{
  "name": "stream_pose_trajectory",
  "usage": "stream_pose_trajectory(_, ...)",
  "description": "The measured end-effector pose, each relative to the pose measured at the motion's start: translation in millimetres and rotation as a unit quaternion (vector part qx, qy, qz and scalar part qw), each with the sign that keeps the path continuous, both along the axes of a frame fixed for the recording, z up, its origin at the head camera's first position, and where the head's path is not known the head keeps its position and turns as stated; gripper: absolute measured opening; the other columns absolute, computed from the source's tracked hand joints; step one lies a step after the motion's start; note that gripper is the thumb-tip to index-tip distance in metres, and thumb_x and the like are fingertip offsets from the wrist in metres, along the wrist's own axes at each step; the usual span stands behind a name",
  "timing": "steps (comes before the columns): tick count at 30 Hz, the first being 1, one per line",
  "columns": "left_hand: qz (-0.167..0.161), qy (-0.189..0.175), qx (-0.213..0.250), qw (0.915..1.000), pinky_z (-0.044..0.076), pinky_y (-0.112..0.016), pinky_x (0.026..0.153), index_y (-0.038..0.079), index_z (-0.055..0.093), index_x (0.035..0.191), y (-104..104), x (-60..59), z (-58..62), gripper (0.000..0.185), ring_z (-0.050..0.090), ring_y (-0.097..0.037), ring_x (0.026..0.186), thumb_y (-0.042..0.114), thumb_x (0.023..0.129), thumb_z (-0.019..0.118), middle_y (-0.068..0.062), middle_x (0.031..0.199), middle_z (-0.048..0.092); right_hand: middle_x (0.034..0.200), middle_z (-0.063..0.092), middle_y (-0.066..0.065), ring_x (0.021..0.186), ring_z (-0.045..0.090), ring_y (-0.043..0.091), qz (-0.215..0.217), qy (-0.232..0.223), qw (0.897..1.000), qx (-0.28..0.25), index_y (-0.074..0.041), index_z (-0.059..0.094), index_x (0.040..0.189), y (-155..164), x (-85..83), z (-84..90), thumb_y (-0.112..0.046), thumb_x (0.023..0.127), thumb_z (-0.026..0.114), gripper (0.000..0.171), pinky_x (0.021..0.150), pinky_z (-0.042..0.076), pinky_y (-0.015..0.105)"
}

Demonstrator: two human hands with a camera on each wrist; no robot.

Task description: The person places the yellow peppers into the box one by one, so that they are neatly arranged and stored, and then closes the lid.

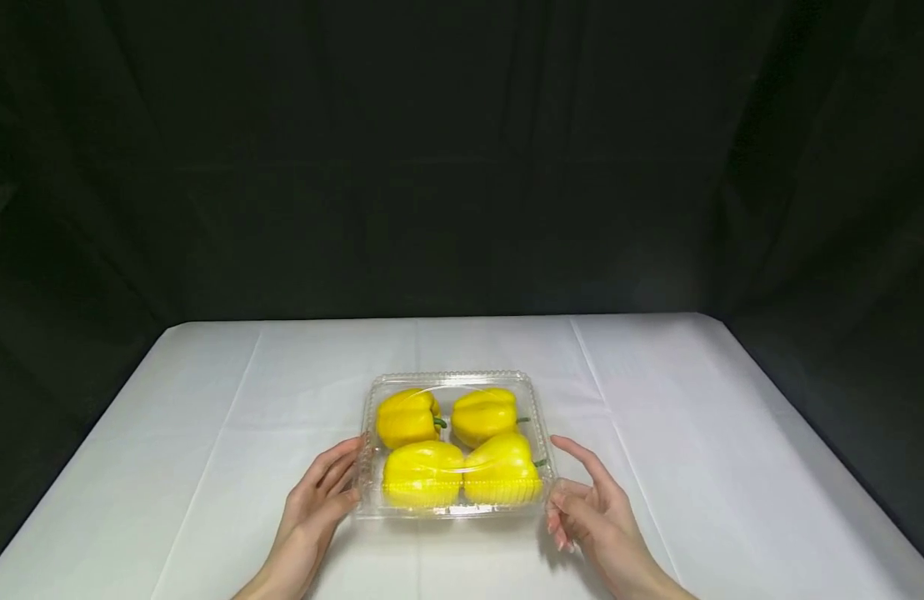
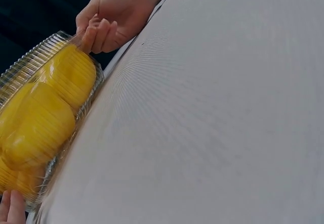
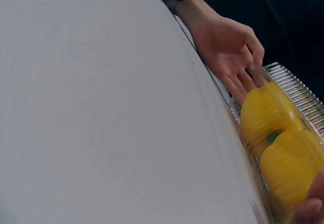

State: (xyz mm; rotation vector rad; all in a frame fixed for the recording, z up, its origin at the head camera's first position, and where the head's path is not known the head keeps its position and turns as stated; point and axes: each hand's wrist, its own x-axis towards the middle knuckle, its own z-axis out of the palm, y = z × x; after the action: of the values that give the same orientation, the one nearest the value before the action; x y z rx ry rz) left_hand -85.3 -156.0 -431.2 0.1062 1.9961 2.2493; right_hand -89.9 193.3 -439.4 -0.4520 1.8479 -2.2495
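Clear clamshell box (image 1: 454, 379) of yellow peppers (image 1: 422, 472) sitting flat, lid up, roughly square. Wedged between left hand (image 1: 321, 498) and right hand (image 1: 589, 504), fingers relaxed, touching its near corners.

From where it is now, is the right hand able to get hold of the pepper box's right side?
Probably yes: the right hand sits beside the clear box, fingers at its near right corner, with only bare tablecloth alongside.

A clear plastic clamshell box (image 1: 452, 442) holding four yellow bell peppers (image 1: 424, 472) sits on the white-covered worktop (image 1: 207, 433). The left hand (image 1: 319, 500) rests against the box's left edge with straight fingers; the right hand (image 1: 592, 508) is just beside its right corner, fingers relaxed.
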Motion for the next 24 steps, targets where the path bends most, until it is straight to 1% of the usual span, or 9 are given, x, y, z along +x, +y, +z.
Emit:
stream_pose_trajectory(3,0.011,0.008,-0.011,0.9998,0.039,-0.012,0.105,0.014,0.040,0.146,3.4,-0.7,-0.5,0.051,0.028,-0.027,0.148,0.013,0.098,0.057,-0.004,0.157,0.036,0.070,0.062,0.000,0.057,0.056,0.008,-0.052,-0.005,0.997,0.061,-0.012,0.020,0.157,0.7,0.6,1.4,-0.009,0.105,0.046,0.058,0.048,0.050,0.023)
stream_pose_trajectory(6,0.025,0.007,-0.020,0.9995,0.041,-0.014,0.105,0.015,0.042,0.145,6.3,-1.3,-0.9,0.050,0.032,-0.027,0.146,0.011,0.097,0.057,-0.004,0.156,0.039,0.067,0.058,0.001,0.055,0.053,0.009,-0.123,-0.003,0.987,0.107,-0.013,0.028,0.155,0.8,0.6,3.6,-0.015,0.107,0.047,0.052,0.047,0.050,0.027)
stream_pose_trajectory(8,0.035,0.003,-0.028,0.9990,0.042,-0.015,0.105,0.016,0.044,0.143,7.9,-2.2,-0.9,0.048,0.036,-0.024,0.144,0.011,0.097,0.057,-0.002,0.154,0.042,0.067,0.056,0.001,0.055,0.052,0.010,-0.168,-0.001,0.979,0.116,-0.012,0.034,0.152,1.0,0.3,3.9,-0.016,0.107,0.046,0.047,0.046,0.049,0.027)
stream_pose_trajectory(10,0.042,0.000,-0.036,0.9985,0.043,-0.016,0.105,0.018,0.046,0.142,9.2,-3.7,-1.1,0.047,0.041,-0.020,0.142,0.012,0.097,0.057,0.001,0.152,0.044,0.068,0.055,0.003,0.056,0.052,0.012,-0.198,0.007,0.974,0.111,-0.010,0.039,0.149,1.5,-0.5,3.4,-0.013,0.107,0.046,0.043,0.047,0.049,0.027)
stream_pose_trajectory(14,0.047,0.005,-0.044,0.9979,0.044,-0.017,0.105,0.018,0.046,0.141,8.8,-5.5,-1.5,0.043,0.046,-0.011,0.137,0.015,0.099,0.054,0.001,0.150,0.047,0.074,0.056,0.003,0.060,0.054,0.015,-0.226,0.028,0.967,0.112,-0.005,0.043,0.146,2.3,-2.3,0.5,-0.011,0.107,0.045,0.039,0.052,0.050,0.027)
stream_pose_trajectory(19,0.048,0.033,-0.041,0.9975,0.045,-0.016,0.105,0.014,0.045,0.142,6.6,-5.8,-1.7,0.041,0.048,-0.006,0.133,0.015,0.102,0.050,-0.003,0.150,0.046,0.085,0.056,0.004,0.069,0.054,0.016,-0.247,0.053,0.958,0.134,-0.002,0.046,0.143,1.4,-4.3,0.0,-0.010,0.107,0.045,0.037,0.059,0.050,0.025)
stream_pose_trajectory(22,0.054,0.063,-0.050,0.9953,0.046,-0.017,0.104,0.013,0.045,0.143,5.1,-6.2,-2.8,0.040,0.050,-0.006,0.132,0.013,0.103,0.049,-0.004,0.151,0.046,0.093,0.057,0.007,0.074,0.056,0.015,-0.268,0.072,0.946,0.168,-0.004,0.050,0.141,2.0,-6.0,1.8,-0.008,0.107,0.043,0.035,0.064,0.051,0.023)
stream_pose_trajectory(23,0.058,0.076,-0.058,0.9937,0.047,-0.017,0.104,0.013,0.046,0.143,4.5,-6.3,-3.3,0.040,0.050,-0.007,0.132,0.012,0.104,0.048,-0.005,0.151,0.046,0.097,0.057,0.007,0.079,0.057,0.013,-0.276,0.080,0.939,0.188,-0.005,0.050,0.141,3.1,-6.8,3.0,-0.008,0.107,0.043,0.035,0.066,0.051,0.021)
stream_pose_trajectory(24,0.064,0.091,-0.071,0.9912,0.047,-0.017,0.103,0.013,0.046,0.143,3.9,-6.4,-3.8,0.039,0.051,-0.008,0.133,0.011,0.104,0.048,-0.005,0.151,0.047,0.103,0.057,0.006,0.084,0.057,0.010,-0.284,0.088,0.930,0.215,-0.007,0.050,0.142,4.9,-7.9,4.7,-0.010,0.107,0.043,0.035,0.070,0.050,0.018)
